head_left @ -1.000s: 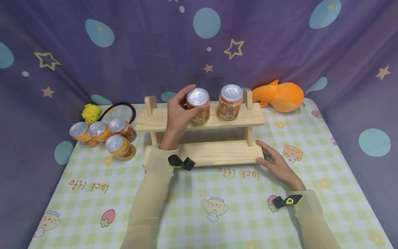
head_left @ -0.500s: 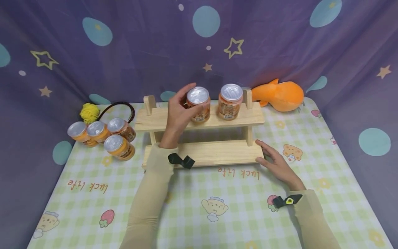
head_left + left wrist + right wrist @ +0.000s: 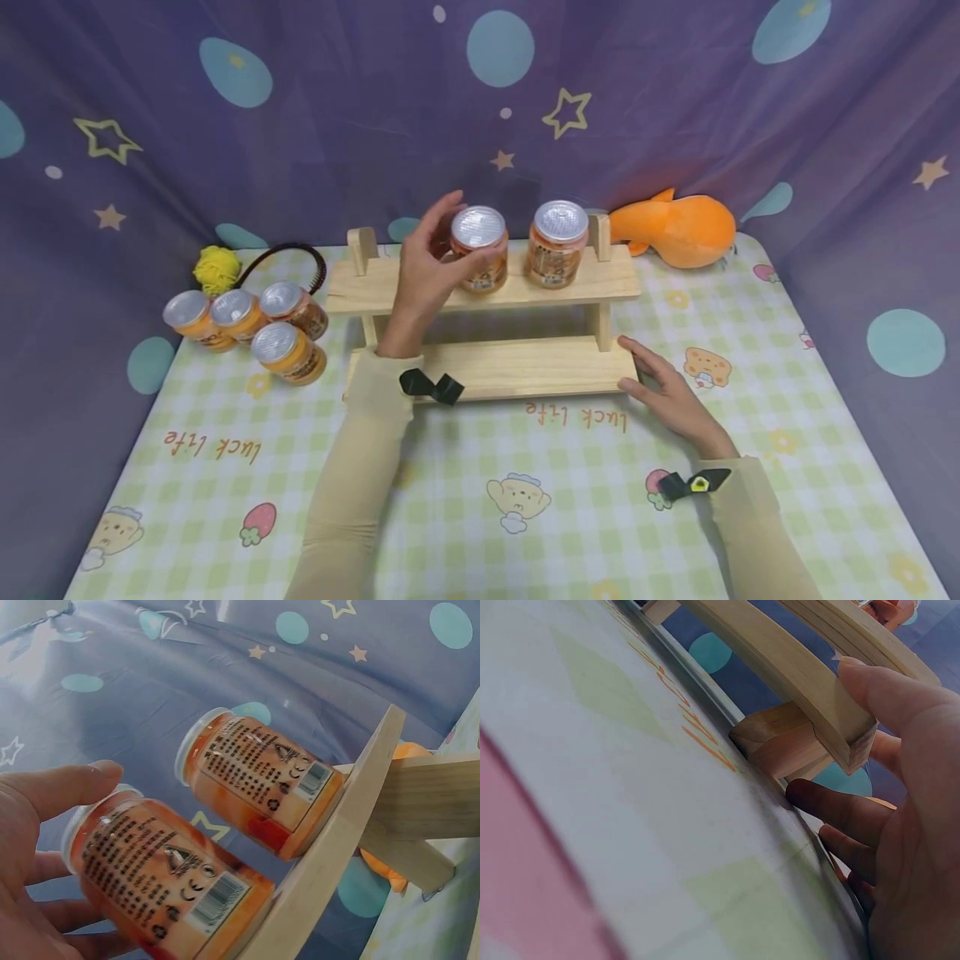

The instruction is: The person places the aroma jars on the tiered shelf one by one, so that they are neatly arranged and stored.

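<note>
A two-tier wooden display shelf (image 3: 517, 367) stands on the table. Two jars with silver lids and orange contents are upright on its upper board: a left jar (image 3: 480, 250) and a right jar (image 3: 558, 246). My left hand (image 3: 427, 271) is around the left jar, thumb in front and fingers behind. In the left wrist view its thumb (image 3: 82, 787) is right at the lid, and the fingers are spread, with space showing beside the jar. My right hand (image 3: 671, 400) holds the right end of the lower board, its thumb (image 3: 870, 682) on the wood and other fingers around the end.
Several more lidded jars (image 3: 288, 354) are grouped at the left of the table. Behind them lie a yellow yarn ball (image 3: 217, 269) and a dark hairband (image 3: 321, 271). An orange plush toy (image 3: 686, 232) rests at the back right, against the purple curtain (image 3: 300, 150).
My left hand's fingers have loosened and drawn slightly away from the left jar, which stays in place on the upper board. The right hand keeps its place at the shelf's end.
</note>
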`<state>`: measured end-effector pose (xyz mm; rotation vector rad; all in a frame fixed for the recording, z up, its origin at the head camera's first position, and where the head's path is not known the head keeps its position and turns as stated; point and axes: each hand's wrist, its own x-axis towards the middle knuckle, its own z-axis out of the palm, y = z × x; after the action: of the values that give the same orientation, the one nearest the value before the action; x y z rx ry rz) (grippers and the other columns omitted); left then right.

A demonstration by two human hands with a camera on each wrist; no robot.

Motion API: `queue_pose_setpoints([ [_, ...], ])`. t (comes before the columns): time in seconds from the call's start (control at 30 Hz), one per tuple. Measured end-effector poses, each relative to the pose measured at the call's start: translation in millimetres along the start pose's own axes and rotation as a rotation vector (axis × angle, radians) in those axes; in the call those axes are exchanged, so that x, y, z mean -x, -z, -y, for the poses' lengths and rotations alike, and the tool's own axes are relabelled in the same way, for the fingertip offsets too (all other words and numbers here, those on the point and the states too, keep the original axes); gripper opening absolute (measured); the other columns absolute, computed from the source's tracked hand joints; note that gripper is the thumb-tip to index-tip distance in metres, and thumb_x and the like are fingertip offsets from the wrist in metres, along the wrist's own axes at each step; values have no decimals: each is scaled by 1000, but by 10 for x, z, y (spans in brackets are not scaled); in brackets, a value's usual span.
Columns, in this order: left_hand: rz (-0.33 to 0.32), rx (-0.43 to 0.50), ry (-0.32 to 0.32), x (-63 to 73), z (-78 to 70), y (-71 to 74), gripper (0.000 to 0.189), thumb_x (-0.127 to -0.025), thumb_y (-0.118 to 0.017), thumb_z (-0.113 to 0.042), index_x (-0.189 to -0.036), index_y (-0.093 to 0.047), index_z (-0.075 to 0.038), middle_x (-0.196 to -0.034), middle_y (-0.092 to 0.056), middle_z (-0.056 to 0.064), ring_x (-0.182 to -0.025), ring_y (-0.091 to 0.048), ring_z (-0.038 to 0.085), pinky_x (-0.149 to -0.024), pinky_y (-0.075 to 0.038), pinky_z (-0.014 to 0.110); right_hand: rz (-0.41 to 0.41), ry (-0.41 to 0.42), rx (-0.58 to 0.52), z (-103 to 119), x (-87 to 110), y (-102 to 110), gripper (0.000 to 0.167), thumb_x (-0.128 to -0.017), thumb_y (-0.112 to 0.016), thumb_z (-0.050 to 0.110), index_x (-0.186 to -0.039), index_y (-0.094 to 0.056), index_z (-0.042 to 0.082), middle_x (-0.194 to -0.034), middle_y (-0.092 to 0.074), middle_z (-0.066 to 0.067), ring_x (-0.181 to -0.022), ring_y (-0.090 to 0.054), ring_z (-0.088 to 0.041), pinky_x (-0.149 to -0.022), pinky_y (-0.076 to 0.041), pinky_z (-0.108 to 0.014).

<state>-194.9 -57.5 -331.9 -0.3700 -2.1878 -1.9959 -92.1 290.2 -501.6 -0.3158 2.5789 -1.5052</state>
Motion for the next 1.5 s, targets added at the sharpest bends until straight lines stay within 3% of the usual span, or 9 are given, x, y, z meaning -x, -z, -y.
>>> queue_pose_setpoints([
  [0.13,-19,-14,-54,18,-35,66,77,-78,-81,1,-147,-47,-4,-141,-57,19,-125,-58,28,-108,-47,43,-4,-3,6,0,1,2,64,-100,-62,23,-157,-33,29,-162,-38,-9,-136,-43,2,-105,-24,-1],
  [0.27,-51,-37,-104,57,-70,144,75,-78,-80,4,-146,-48,-2,-141,-57,20,-128,-57,32,-106,-47,40,0,7,-10,-1,3,-3,64,-100,-62,22,-157,-33,28,-161,-37,-11,-131,-40,14,-105,-24,0],
  [0.4,-81,-52,-122,119,-104,239,76,-77,-80,5,-146,-48,-3,-142,-57,19,-127,-57,28,-104,-46,33,0,14,-17,5,3,-9,64,-100,-62,21,-157,-33,28,-161,-38,-12,-127,-39,20,-105,-24,0],
  [0.67,-161,-52,-179,323,-138,524,74,-76,-79,9,-144,-50,0,-138,-60,18,-120,-59,7,-101,-47,23,4,-5,-2,8,-4,-10,64,-100,-62,23,-157,-32,31,-160,-40,-10,-128,-40,18,-106,-25,-3],
  [0.83,-204,-21,-230,427,-110,731,71,-77,-84,-3,-141,-55,-2,-132,-65,8,-120,-62,12,-99,-48,22,-1,-2,3,16,-3,-1,64,-100,-62,24,-157,-33,30,-161,-39,-10,-129,-40,16,-106,-24,-2],
  [1.0,-253,1,-208,521,-80,938,71,-77,-86,-8,-141,-56,-5,-133,-64,11,-125,-60,24,-102,-47,24,-5,5,-4,30,-2,-3,64,-100,-62,23,-157,-33,29,-161,-39,-10,-127,-40,19,-105,-24,0],
  [1.2,-328,-55,-162,631,-41,1203,68,-80,-81,-1,-142,-56,-10,-132,-64,3,-122,-60,10,-104,-46,24,1,2,-4,46,-4,-11,65,-100,-63,24,-157,-33,30,-160,-39,-10,-128,-40,19,-105,-25,-2],
  [1.33,-381,-85,-139,698,4,1341,66,-80,-78,3,-141,-57,-12,-130,-65,0,-122,-60,12,-103,-46,23,2,-2,2,43,2,-6,65,-100,-63,24,-157,-32,30,-160,-41,-10,-129,-40,16,-106,-25,-2],
  [1.5,-426,-130,-61,809,94,1468,69,-79,-76,10,-141,-57,-15,-126,-65,-6,-120,-60,11,-101,-46,20,-4,6,-2,25,3,-5,65,-99,-63,23,-157,-33,29,-159,-41,-12,-128,-40,17,-105,-24,-1],
])
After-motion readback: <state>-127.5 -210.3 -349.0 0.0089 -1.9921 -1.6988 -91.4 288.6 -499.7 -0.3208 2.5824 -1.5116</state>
